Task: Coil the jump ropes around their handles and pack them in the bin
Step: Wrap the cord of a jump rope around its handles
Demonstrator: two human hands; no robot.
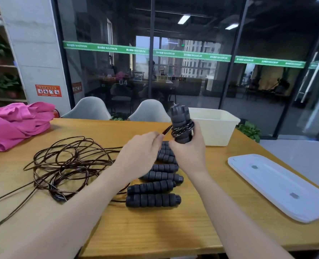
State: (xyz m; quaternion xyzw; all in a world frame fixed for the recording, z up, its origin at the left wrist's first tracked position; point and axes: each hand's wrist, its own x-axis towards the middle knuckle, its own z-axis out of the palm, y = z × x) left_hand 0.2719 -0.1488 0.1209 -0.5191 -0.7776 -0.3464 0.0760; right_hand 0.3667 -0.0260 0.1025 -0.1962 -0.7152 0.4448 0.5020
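Observation:
My right hand (187, 148) grips a pair of dark ribbed handles (180, 119) held upright above the table, with a few turns of dark rope (183, 130) around them. My left hand (139, 150) pinches the rope close to the handles, on their left. Several more handles (153, 200) lie in a row on the wooden table (155, 227) below my hands. A loose tangle of rope (65, 163) spreads on the left. The white bin (215, 128) stands open behind my right hand.
The bin's white lid (278, 186) lies flat at the right edge of the table. A pink cloth (14, 124) is heaped at the far left. Two grey chairs (149, 113) stand behind the table, before a glass wall.

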